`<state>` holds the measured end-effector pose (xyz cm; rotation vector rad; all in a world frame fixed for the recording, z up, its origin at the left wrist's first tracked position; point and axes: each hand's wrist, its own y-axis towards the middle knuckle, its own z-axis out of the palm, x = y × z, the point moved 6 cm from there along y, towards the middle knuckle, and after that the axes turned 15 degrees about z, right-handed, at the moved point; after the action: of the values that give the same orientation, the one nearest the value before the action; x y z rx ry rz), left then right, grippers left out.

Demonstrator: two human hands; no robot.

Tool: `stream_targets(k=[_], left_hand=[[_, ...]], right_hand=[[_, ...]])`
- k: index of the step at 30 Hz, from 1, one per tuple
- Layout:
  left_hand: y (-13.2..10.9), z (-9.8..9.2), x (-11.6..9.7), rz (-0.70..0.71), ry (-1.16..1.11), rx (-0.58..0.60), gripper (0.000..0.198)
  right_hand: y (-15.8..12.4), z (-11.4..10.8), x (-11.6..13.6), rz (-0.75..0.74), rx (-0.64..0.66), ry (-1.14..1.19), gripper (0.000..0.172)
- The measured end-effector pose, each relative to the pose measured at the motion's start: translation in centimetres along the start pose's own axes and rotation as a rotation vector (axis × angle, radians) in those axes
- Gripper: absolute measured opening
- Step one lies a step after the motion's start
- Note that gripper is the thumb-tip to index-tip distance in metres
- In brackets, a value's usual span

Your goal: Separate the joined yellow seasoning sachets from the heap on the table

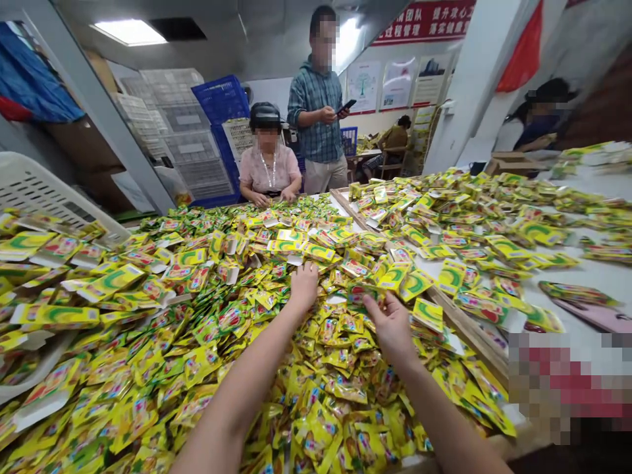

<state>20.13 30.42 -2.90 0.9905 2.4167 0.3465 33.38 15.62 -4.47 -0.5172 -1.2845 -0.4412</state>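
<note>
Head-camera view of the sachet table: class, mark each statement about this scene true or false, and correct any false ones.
1. The left hand rests on a heap of yellow-green sachets. True.
2. The right hand wears a glove. False: it is bare.
3. The standing person holds a phone. True.
4. The person seated across the heap wears a blue top. False: it is a pale pink top.

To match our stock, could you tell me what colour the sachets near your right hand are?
Sachets: yellow with a green arc, best in the head view.
</note>
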Motion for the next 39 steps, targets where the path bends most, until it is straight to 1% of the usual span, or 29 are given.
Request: stream_targets(k=[2,4,6,8,9,11,13,15,16,17,18,19,20,21,22,23,24,25,26,27,28,29,31,33,35,37,39], left_hand=[[1.6,0.6,0.3,0.026,0.094,0.020,0.015],[2.6,0.3,0.0,0.071,0.164,0.036,0.015],[2.9,-0.9,-0.9,0.141,0.214,0.045,0.017],[2.2,-2.9,-2.3,0.236,0.248,0.056,0.024],[1.4,-4.1,-3.1,0.285,0.259,0.064,0.025],[-0.8,-6.5,-4.8,0.374,0.276,0.086,0.024],[-3.7,-8.8,-6.4,0.466,0.271,0.077,0.022],[-6.9,-10.6,-7.7,0.553,0.202,0.005,0.021],[-8.3,-11.2,-8.0,0.564,0.143,-0.055,0.021],[-9.7,-11.7,-7.9,0.531,0.078,-0.130,0.022],[-10.9,-12.0,-7.5,0.448,0.011,-0.202,0.020],[-12.0,-11.9,-6.7,0.332,-0.062,-0.260,0.020],[-13.0,-11.4,-5.8,0.206,-0.149,-0.294,0.030],[-13.8,-10.7,-5.0,0.094,-0.256,-0.292,0.049],[-14.5,-9.6,-4.4,0.012,-0.378,-0.260,0.069],[-15.1,-8.6,-4.1,-0.036,-0.499,-0.205,0.084],[-15.5,-7.7,-4.0,-0.058,-0.601,-0.149,0.092],[-15.8,-7.2,-3.9,-0.073,-0.672,-0.107,0.091],[-16.1,-6.9,-3.7,-0.098,-0.708,-0.086,0.086],[-16.3,-6.9,-3.3,-0.133,-0.710,-0.084,0.078],[-16.6,-7.1,-2.9,-0.171,-0.683,-0.099,0.072],[-16.8,-7.5,-2.4,-0.203,-0.631,-0.122,0.067],[-17.3,-8.5,-1.6,-0.213,-0.453,-0.186,0.061],[-17.7,-9.3,-1.4,-0.150,-0.232,-0.234,0.054],[-18.1,-9.4,-1.7,-0.058,-0.067,-0.260,0.046],[-18.4,-9.4,-2.3,0.026,0.026,-0.293,0.046],[-18.7,-9.6,-3.0,0.090,0.087,-0.350,0.047]], right_hand=[[-0.4,0.6,0.1,-0.040,0.032,-0.078,0.028],[-0.7,1.1,0.5,-0.085,0.062,-0.149,0.022],[-1.1,1.2,1.1,-0.128,0.073,-0.202,0.017],[-1.6,1.2,1.9,-0.197,0.077,-0.268,0.015],[-1.9,1.3,2.3,-0.247,0.093,-0.328,0.015],[-2.8,2.0,2.6,-0.361,0.154,-0.483,0.016],[-3.8,3.1,2.2,-0.453,0.262,-0.615,0.017],[-4.9,4.2,1.3,-0.502,0.395,-0.648,0.017],[-5.6,4.7,0.9,-0.526,0.460,-0.644,0.018],[-6.2,5.2,0.5,-0.551,0.513,-0.633,0.019],[-6.9,5.6,0.2,-0.576,0.549,-0.618,0.020],[-7.6,5.9,0.0,-0.601,0.568,-0.603,0.020],[-8.3,6.2,-0.1,-0.624,0.574,-0.589,0.021],[-8.9,6.4,-0.2,-0.642,0.582,-0.578,0.021],[-9.6,6.7,-0.2,-0.652,0.596,-0.574,0.021],[-10.2,7.0,-0.2,-0.656,0.617,-0.573,0.021],[-10.8,7.3,-0.2,-0.653,0.651,-0.576,0.021],[-11.2,7.6,-0.2,-0.638,0.697,-0.590,0.022],[-11.5,7.9,-0.2,-0.613,0.751,-0.610,0.022],[-11.7,8.0,0.0,-0.584,0.795,-0.628,0.023],[-11.6,7.9,0.4,-0.554,0.812,-0.637,0.023],[-11.3,7.7,0.9,-0.524,0.803,-0.632,0.022],[-10.3,6.7,2.5,-0.460,0.715,-0.527,0.018],[-9.2,5.7,4.1,-0.388,0.599,-0.338,0.014],[-8.6,5.2,5.1,-0.333,0.501,-0.183,0.014],[-8.7,5.6,5.5,-0.328,0.444,-0.162,0.016],[-9.3,6.9,5.5,-0.349,0.457,-0.275,0.015]])
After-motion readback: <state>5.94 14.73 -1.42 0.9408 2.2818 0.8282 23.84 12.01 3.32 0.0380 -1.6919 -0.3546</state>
